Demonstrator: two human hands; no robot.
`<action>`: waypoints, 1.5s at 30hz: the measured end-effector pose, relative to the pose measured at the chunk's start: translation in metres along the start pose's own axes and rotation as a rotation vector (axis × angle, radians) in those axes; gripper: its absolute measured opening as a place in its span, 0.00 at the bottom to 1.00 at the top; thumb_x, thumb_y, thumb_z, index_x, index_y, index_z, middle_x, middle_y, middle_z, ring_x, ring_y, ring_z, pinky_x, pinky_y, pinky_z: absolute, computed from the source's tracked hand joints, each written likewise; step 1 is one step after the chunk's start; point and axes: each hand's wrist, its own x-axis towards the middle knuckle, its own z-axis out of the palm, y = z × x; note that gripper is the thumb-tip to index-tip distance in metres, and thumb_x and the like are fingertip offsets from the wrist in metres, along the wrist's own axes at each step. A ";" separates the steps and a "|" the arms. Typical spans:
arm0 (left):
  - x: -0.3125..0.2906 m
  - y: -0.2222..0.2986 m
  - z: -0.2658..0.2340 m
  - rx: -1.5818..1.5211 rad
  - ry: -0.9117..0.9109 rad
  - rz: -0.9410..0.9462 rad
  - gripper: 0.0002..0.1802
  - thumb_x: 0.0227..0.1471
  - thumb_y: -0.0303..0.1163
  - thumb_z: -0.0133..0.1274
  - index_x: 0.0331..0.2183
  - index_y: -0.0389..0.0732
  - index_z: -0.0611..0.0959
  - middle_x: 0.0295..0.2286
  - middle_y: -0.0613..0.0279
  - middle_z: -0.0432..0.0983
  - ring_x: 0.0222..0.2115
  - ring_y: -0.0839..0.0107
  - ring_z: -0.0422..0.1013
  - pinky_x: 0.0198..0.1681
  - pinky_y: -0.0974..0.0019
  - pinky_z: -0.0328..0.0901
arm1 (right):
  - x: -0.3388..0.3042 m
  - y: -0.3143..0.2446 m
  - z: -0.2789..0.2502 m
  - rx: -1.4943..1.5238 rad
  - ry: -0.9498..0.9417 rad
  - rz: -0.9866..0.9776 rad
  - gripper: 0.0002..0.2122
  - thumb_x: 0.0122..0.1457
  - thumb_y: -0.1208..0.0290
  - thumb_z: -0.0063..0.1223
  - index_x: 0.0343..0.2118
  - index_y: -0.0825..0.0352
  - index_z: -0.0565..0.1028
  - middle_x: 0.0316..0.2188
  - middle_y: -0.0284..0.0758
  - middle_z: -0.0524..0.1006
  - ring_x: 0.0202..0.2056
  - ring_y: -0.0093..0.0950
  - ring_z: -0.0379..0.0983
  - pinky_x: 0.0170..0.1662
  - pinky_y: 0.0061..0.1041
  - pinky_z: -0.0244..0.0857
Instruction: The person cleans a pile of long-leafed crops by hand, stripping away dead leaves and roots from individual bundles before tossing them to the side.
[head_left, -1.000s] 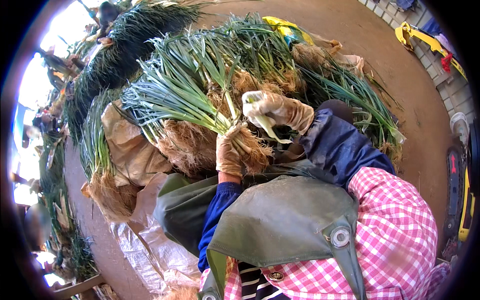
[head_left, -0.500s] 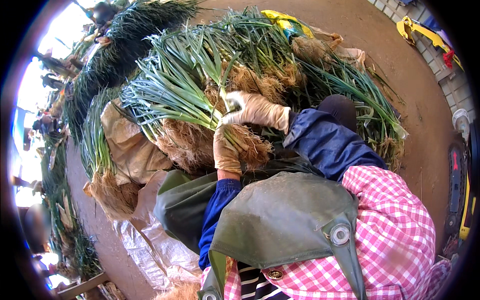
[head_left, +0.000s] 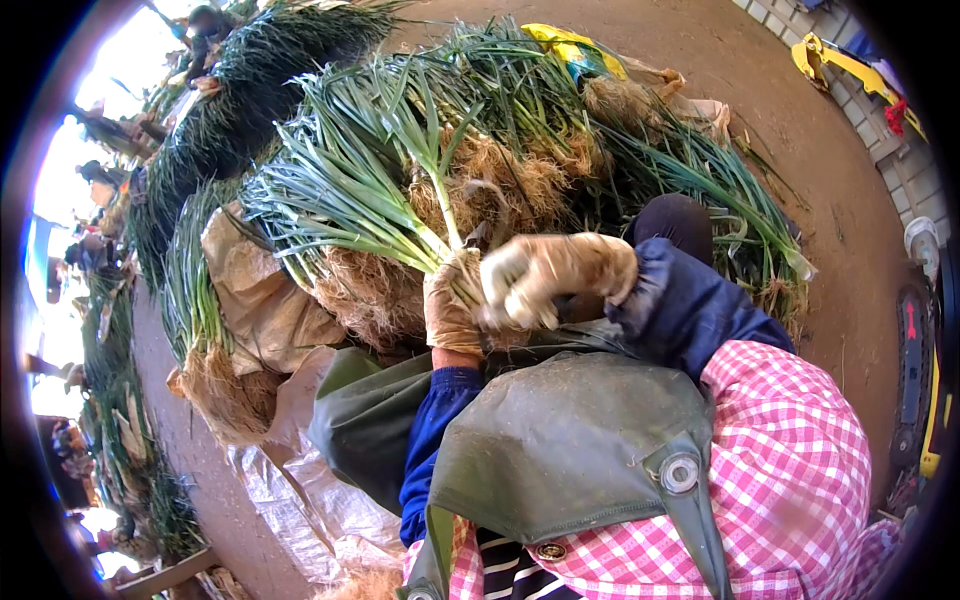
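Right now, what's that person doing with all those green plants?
The person's gloved left hand grips a small bunch of plants near the root end, with the leaves pointing away. The gloved right hand is right by the bunch's roots, blurred, so I can't tell whether it holds anything. A big pile of similar plants lies just beyond the hands, and a brown sack is off to the left.

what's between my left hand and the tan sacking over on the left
In the head view, a clump of shaggy brown roots lies between the left hand and the tan sacking.
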 end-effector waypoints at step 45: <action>0.011 -0.003 -0.012 0.099 0.008 0.003 0.32 0.51 0.63 0.48 0.41 0.43 0.75 0.26 0.64 0.70 0.22 0.71 0.68 0.25 0.67 0.68 | 0.004 -0.007 -0.060 -0.878 0.530 0.636 0.23 0.53 0.48 0.52 0.43 0.63 0.75 0.28 0.34 0.77 0.30 0.27 0.74 0.34 0.25 0.68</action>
